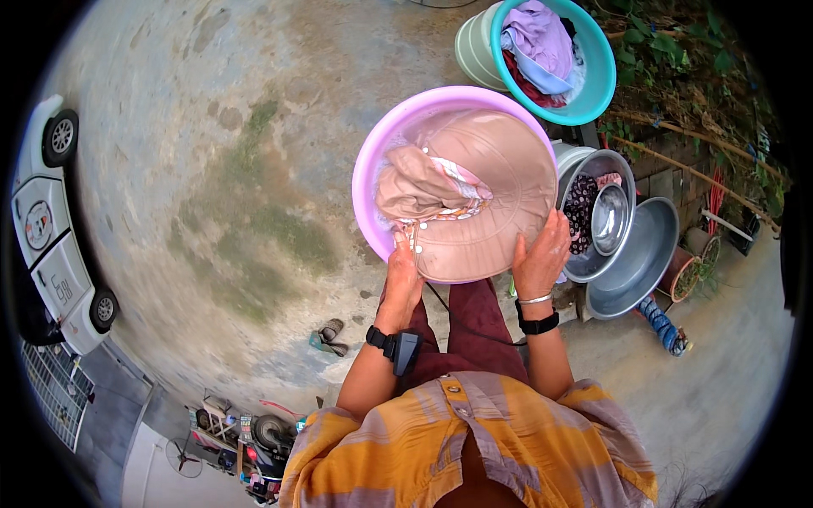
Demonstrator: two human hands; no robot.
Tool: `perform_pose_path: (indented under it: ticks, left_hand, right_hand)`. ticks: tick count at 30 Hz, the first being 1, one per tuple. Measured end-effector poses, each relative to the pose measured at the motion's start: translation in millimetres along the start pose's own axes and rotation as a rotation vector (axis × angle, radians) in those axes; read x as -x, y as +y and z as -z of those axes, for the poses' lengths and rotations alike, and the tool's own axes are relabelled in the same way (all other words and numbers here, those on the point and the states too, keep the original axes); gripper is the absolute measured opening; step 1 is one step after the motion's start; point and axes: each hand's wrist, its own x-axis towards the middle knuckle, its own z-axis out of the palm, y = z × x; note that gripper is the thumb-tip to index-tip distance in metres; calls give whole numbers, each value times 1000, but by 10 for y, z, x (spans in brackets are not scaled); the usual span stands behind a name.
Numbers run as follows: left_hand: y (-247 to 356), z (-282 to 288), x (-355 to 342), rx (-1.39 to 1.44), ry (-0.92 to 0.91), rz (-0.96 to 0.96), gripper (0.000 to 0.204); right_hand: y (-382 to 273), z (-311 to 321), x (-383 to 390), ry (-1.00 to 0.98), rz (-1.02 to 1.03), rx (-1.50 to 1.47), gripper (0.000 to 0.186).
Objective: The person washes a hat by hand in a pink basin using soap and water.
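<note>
Wide-brimmed tan hat [495, 190] held over a pink basin [373, 161], which sits on the concrete ground directly in front of the person. The hat lies brim-out across the right half of the basin, with its soft crown and a patterned inner band bunched toward the left. It looks wet, so it is likely limp, light to moderately heavy with water, and somewhat slippery; the brim seems the stiffest part and the soundest place to take hold (the bunched crown would probably just fold).

Left hand [403, 275]: forearm reaching forward from the lower edge, wrist straight, grip pinched on the near edge of the brim where the band meets it. Right hand [542, 254]: raised on the right, fingers spread and pressed flat against the outer brim, thumb seemingly hooked under its rim, so it clasps the brim rather than merely resting there. Both wrists carry bands.

Farther off, a teal basin [603, 76] holds heaped clothes. To the right, steel bowls [631, 254] are stacked just beside the pink basin. A white car [51, 229] stands at the far left.
</note>
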Motion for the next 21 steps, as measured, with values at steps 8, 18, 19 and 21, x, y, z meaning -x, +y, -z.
perform_pose_path:
  ticks: [8, 18, 19, 21]
  left_hand:
    - [-250, 329, -80, 302, -313, 114, 39]
    - [-205, 235, -215, 365, -199, 159, 38]
    - [-245, 217, -176, 393, -191, 217, 37]
    - [-238, 204, -153, 419, -183, 278, 37]
  right_hand:
    - [-694, -58, 428, -543, 606, -351, 57]
    - [-488, 61, 434, -701, 680, -298, 61]
    - [-578, -1, 428, -679, 636, -311, 61]
    - [-685, -130, 398, -677, 611, -299, 59]
